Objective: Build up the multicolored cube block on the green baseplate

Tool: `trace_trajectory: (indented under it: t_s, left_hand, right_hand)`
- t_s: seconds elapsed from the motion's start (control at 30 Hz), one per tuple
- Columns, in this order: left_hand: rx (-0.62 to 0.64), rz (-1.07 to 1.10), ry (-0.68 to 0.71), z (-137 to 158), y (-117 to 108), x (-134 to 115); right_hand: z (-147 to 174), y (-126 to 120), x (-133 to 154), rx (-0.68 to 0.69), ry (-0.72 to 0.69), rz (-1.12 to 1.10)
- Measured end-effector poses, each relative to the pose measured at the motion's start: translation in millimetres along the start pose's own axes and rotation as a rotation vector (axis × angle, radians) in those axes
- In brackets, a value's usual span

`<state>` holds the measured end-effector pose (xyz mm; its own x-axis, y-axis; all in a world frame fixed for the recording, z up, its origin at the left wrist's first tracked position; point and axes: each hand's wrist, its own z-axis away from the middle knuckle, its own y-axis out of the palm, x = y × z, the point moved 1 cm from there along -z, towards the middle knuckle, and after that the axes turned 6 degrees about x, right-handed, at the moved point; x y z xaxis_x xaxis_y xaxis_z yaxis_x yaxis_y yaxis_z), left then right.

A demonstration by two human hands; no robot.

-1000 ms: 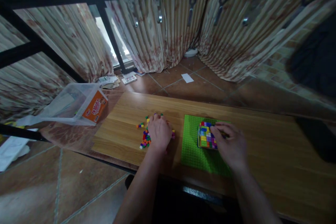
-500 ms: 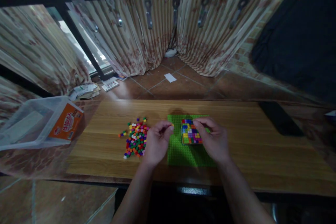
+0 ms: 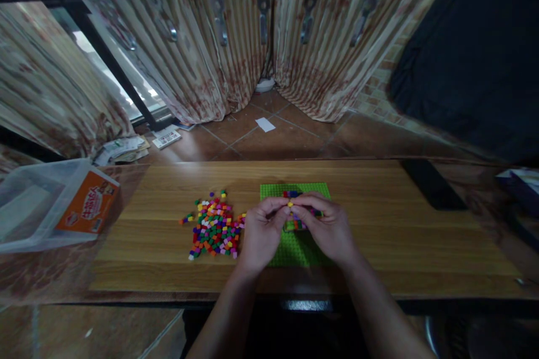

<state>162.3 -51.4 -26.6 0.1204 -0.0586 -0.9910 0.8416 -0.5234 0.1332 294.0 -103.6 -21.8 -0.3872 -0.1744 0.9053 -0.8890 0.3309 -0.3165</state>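
Note:
Between the fingertips of both hands is a small yellow brick (image 3: 290, 203). My left hand (image 3: 263, 231) pinches it from the left, and my right hand (image 3: 326, 225) meets it with thumb and forefinger from the right. Just beneath them, a block of multicoloured bricks (image 3: 298, 225) stands on a green studded baseplate (image 3: 295, 252), largely covered by my fingers. To the left of my left hand lies a loose pile of small coloured bricks (image 3: 214, 228) on the wooden board.
A clear plastic box (image 3: 46, 171) with an orange label stands at the far left. A dark flat phone-like slab (image 3: 433, 185) lies on the right of the wooden board (image 3: 379, 230). Beyond the table are striped curtains (image 3: 236, 61) and papers on the tiled floor.
My hands have come together over the brick block; my right hand moved left off its top to the yellow brick held by my left. The whole view has shifted slightly.

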Motion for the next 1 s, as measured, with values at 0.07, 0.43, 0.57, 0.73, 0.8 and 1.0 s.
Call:
trace_trajectory:
  t_s: [0.07,0.43,0.57,0.73,0.8,1.0]
  left_hand:
    - [-0.014,-0.024,-0.004,-0.7,1.6,2.0]
    - [-0.146,-0.399,-0.084,-6.9,-9.5,16.5]
    - [-0.094,-0.414,-0.071,-4.4,-6.8,20.6]
    - [-0.044,-0.39,-0.09,-2.2,-4.4,21.1]
    - [-0.047,-0.395,-0.095,-2.5,-4.0,20.2]
    - [-0.042,-0.434,-0.092,-2.9,-2.7,18.2]
  right_hand:
    - [-0.5,-4.1,-3.0,0.0,-0.01,0.042]
    - [-6.5,-24.8,-32.9,-0.06,0.107,0.25]
    - [-8.3,-19.5,-31.8,-0.057,0.101,0.289]
    - [-11.4,-17.1,-32.8,-0.067,0.099,0.279]
    - [-13.0,-16.0,-34.4,-0.087,0.106,0.261]
    - [-16.8,-15.3,-38.9,-0.116,0.147,0.182]
